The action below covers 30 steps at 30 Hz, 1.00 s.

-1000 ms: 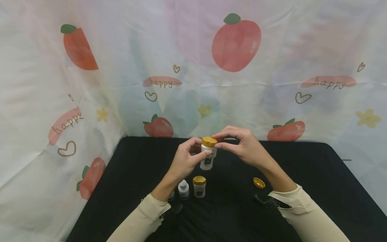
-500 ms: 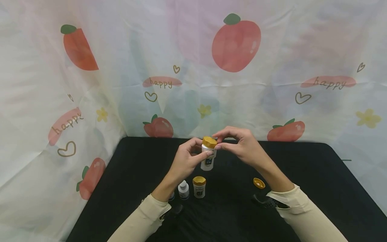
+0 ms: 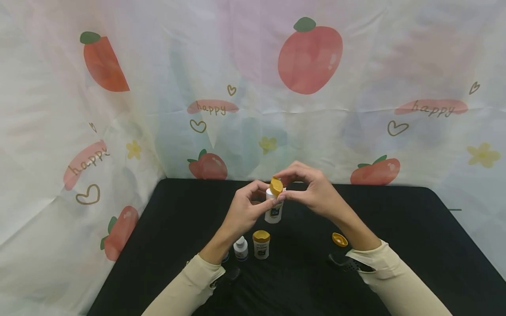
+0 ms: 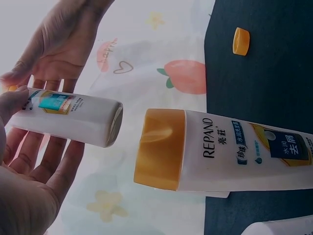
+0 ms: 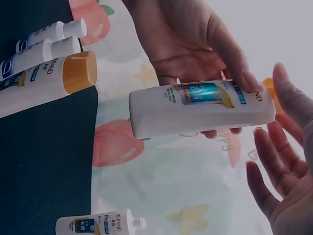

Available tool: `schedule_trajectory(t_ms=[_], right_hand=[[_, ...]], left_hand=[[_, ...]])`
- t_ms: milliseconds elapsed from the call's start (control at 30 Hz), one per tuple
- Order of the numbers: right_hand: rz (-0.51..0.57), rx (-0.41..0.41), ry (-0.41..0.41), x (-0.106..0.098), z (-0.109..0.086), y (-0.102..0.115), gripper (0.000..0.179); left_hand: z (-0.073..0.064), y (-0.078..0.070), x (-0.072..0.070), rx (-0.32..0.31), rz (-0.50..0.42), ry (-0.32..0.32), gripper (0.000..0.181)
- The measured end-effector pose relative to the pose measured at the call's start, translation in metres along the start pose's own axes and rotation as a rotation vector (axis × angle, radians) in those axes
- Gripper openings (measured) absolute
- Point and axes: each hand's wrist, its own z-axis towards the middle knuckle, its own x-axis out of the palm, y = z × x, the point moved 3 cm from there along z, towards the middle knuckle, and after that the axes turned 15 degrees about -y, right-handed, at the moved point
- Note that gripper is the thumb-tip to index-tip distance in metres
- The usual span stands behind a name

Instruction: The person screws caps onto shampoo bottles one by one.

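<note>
My left hand (image 3: 248, 210) grips a white shampoo bottle (image 4: 78, 115) upright in the air, its teal label showing in both wrist views. Against its top, my right hand (image 3: 316, 188) pinches a gold cap (image 3: 276, 187) between thumb and fingers. The cap sits tipped on its side, with white bottle showing beside it in the head view. A second shampoo bottle (image 3: 261, 248), gold cap on, stands on the black table in front of the hands. Another shampoo bottle (image 5: 98, 225), its white nozzle bare, shows at the bottom of the right wrist view.
A loose gold cap (image 3: 339, 239) lies on the black table (image 3: 300, 272) near my right forearm. To the left stand two small white bottles (image 3: 240, 249), one partly hidden by my left arm. A fruit-printed cloth (image 3: 253, 131) hangs behind the table.
The gold cap sat level on the held bottle before; now my right hand has tipped it up on its side. The left hand with the bottle has shifted slightly right.
</note>
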Motion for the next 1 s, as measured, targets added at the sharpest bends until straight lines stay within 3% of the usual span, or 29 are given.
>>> schedule_trajectory(t_ms=[300,800,1000], right_hand=[[-0.016,0.052,0.021,0.0004,-0.0022,-0.0008,0.042],[-0.04,-0.011,-0.021,-0.0009,-0.0032,0.0002,0.038],[-0.047,0.028,-0.018,0.0017,-0.0025,0.0008,0.033]], left_hand=[[-0.0007,0.0006,0.0013,0.023,-0.017,0.016,0.018],[-0.0007,0.0004,-0.0007,0.028,-0.001,0.011,0.019],[0.0,0.0003,-0.001,0.023,0.003,-0.005,0.02]])
